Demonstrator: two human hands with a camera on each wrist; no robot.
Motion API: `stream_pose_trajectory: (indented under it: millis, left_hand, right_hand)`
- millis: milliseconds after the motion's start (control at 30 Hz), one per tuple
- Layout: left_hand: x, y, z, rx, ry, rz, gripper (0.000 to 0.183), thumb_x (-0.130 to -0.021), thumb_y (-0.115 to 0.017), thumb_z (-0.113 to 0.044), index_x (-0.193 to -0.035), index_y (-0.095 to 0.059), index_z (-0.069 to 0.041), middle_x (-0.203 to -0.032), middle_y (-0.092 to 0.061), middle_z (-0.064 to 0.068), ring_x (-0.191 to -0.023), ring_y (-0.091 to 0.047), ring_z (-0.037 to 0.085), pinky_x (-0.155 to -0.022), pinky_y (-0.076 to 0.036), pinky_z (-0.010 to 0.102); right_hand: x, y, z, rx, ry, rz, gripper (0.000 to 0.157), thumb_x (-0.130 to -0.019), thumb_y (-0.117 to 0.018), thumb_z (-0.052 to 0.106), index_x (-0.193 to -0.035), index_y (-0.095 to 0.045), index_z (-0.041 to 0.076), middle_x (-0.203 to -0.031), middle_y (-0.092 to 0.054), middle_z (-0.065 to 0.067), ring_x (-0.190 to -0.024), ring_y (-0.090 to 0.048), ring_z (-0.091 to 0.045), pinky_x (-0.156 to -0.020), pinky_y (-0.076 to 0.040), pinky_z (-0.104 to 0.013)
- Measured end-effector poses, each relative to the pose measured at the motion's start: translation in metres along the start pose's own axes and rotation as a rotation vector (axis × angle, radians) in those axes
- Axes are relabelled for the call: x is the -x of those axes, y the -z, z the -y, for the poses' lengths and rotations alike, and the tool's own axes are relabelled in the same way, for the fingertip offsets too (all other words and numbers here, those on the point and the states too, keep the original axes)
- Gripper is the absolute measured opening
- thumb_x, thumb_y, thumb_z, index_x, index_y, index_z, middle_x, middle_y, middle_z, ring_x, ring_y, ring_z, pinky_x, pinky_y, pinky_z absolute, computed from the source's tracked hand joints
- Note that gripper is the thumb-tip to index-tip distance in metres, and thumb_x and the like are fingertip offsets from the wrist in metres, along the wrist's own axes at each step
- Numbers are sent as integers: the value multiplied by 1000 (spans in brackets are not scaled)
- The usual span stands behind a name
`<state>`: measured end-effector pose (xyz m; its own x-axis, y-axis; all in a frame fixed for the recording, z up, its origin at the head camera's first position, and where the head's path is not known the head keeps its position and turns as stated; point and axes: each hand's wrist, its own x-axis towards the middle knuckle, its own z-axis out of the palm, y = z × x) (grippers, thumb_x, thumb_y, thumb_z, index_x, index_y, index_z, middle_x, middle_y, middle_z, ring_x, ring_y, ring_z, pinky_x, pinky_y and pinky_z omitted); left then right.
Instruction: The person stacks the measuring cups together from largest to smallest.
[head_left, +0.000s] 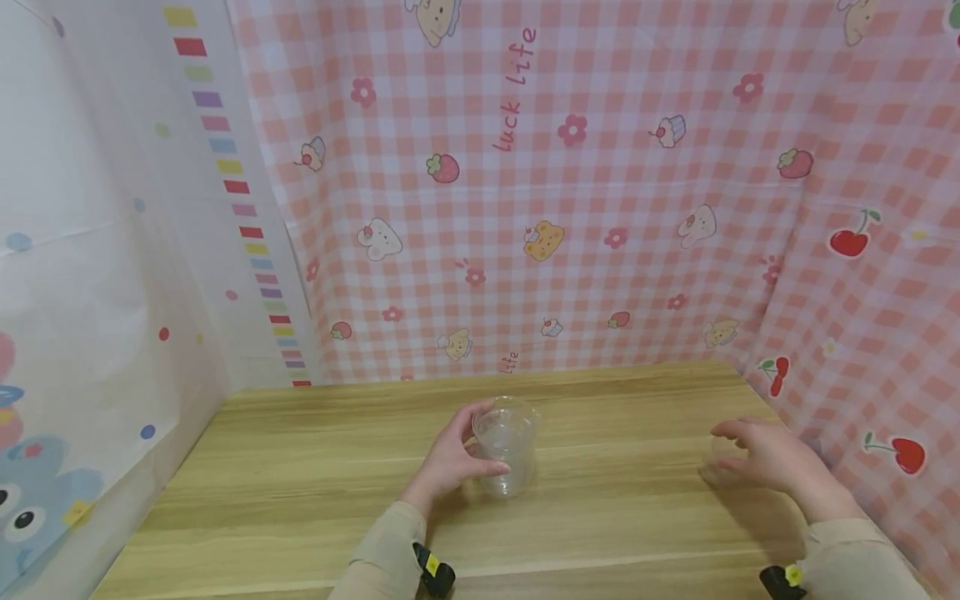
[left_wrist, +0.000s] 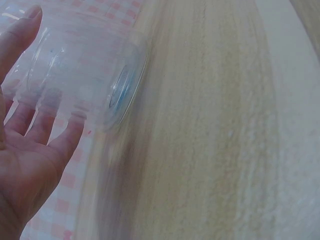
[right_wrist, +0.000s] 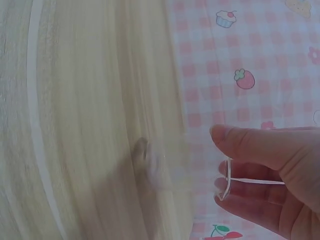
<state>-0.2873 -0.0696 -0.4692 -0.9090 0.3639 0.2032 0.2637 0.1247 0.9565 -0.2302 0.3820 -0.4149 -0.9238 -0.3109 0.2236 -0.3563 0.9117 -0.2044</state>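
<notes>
My left hand (head_left: 448,458) grips a clear plastic cup (head_left: 516,454) near the middle of the table, thumb on the near side and fingers round the far side. In the left wrist view the cup (left_wrist: 80,65) shows its ringed base close to the wood; whether several cups are nested I cannot tell. At the table's right side my right hand (head_left: 776,458) holds another see-through plastic piece, likely a small cup (head_left: 722,454). The right wrist view shows its clear rim (right_wrist: 227,180) between thumb and fingers, its body faint and blurred towards the wood.
The wooden table (head_left: 315,467) meets a pink checked cloth (head_left: 487,200) at the back. Another patterned cloth (head_left: 885,333) hangs along the right edge, close to the right hand. A white printed sheet (head_left: 90,250) hangs on the left.
</notes>
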Motion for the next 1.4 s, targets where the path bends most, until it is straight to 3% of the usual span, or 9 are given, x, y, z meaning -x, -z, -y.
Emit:
stream_pose_trajectory:
  millis: [267, 700, 933, 1400]
  left_hand:
    - [0, 0, 0, 0, 5, 1, 94, -67, -90, -4, -147, -42, -14, -150, -43, 12, -136, -42, 36, -107, -41, 49]
    - [-3, 0, -1, -5, 11, 0, 91, -67, -88, 2, -145, -43, -8, -147, -44, 18, -134, -43, 41, -106, -42, 52]
    - [-1, 0, -1, -11, 7, -2, 92, -67, -90, -3, -146, -43, -13, -148, -45, 12, -135, -43, 35, -106, -42, 49]
    - [-1, 1, 1, -20, -1, 4, 91, -67, -91, -4, -145, -44, -14, -146, -47, 10, -135, -44, 34, -107, -42, 49]
  right_hand:
    - [-8, 2, 14, -23, -3, 19, 39, -78, -82, 16, -110, -68, -1, -105, -67, -21, -86, -67, -33, -69, -57, -47]
    - [-26, 1, 41, -109, 80, -21, 39, -81, -82, 16, -113, -68, -1, -107, -69, -16, -89, -67, -32, -70, -59, -44]
    - [-36, 2, 58, -112, 77, -3, 40, -83, -80, 20, -117, -68, 1, -112, -68, -16, -93, -67, -32, -75, -58, -47]
    - [-56, -1, 81, -141, 103, 17, 41, -85, -79, 19, -122, -67, 3, -117, -66, -16, -98, -66, -32, -77, -58, -47]
